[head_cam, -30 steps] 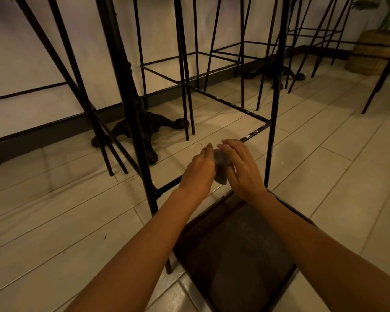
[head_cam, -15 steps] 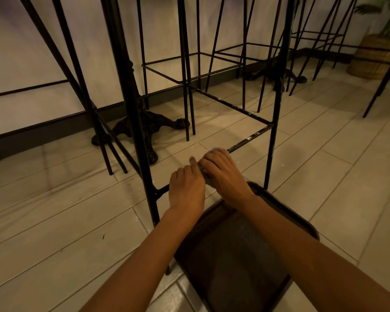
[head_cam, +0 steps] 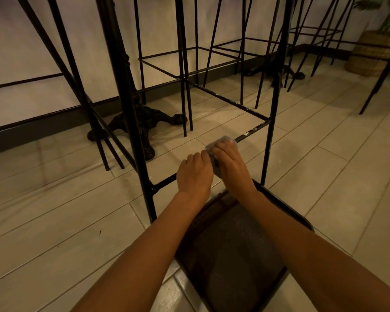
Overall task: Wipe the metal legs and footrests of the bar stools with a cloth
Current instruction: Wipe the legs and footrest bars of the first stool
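A black metal bar stool stands right in front of me, its near left leg (head_cam: pixel 142 167) and near right leg (head_cam: pixel 269 140) joined by a low footrest bar (head_cam: pixel 248 134). Both hands sit side by side on that bar. My right hand (head_cam: pixel 231 168) grips a small grey cloth (head_cam: pixel 222 141) wrapped over the bar. My left hand (head_cam: pixel 195 174) curls round the bar just left of it and touches the cloth's edge. Chipped paint shows on the bar to the right of the cloth.
A dark square seat (head_cam: pixel 236 251) lies under my forearms. More black stools (head_cam: pixel 196 64) and cast-iron table bases (head_cam: pixel 144 124) stand along the wall. A woven basket (head_cam: pixel 374 52) with a plant is at the far right. Pale floor tiles (head_cam: pixel 54 217) spread left and right.
Both hands dropped from above the footrest bar onto it, then slid with the cloth a little to the right along the bar.
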A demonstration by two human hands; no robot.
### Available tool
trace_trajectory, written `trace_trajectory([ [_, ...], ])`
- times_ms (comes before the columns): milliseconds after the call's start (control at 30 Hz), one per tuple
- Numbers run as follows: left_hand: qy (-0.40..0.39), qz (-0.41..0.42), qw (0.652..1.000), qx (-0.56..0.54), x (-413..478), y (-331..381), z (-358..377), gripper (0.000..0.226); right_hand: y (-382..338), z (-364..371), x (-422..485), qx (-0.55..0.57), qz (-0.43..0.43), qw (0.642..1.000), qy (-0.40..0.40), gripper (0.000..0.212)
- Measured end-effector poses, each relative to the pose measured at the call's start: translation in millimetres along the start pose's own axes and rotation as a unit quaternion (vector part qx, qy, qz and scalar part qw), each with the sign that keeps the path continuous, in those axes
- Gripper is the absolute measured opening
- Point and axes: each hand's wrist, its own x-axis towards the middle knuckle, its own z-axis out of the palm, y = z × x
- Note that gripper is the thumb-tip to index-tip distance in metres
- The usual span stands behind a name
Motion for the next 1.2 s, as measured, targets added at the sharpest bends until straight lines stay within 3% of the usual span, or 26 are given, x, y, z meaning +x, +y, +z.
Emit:
trace_trajectory([
  [100, -0.002, -0.013, 1.000, -0.008, 0, 2, 0, 0.034, 1, -2, 2, -0.008, -0.010, 1.000, -0.001, 0.036],
  [233, 0.022, -0.030, 0.999, -0.014, 3, 2, 4, 0.027, 12, 0, 7, -0.012, -0.009, 1.000, 0.016, 0.021],
  [400, 0.016, -0.042, 0.999, -0.019, 4, 3, 4, 0.029, 15, -5, 5, -0.023, 0.001, 0.999, 0.028, 0.031],
  [533, 0.009, -0.039, 0.999, -0.019, 3, 4, 4, 0.029, 12, -4, -3, -0.018, -0.018, 1.000, -0.008, 0.045],
  [800, -0.017, -0.044, 0.999, 0.018, 4, 2, 1, 0.030, 32, -7, 6, -0.033, 0.031, 0.999, -0.006, 0.039],
  [1200, -0.003, 0.071, 0.997, 0.042, 22, 3, 4, 0.051, 36, -3, 1, -0.077, 0.041, 0.995, -0.042, 0.048],
])
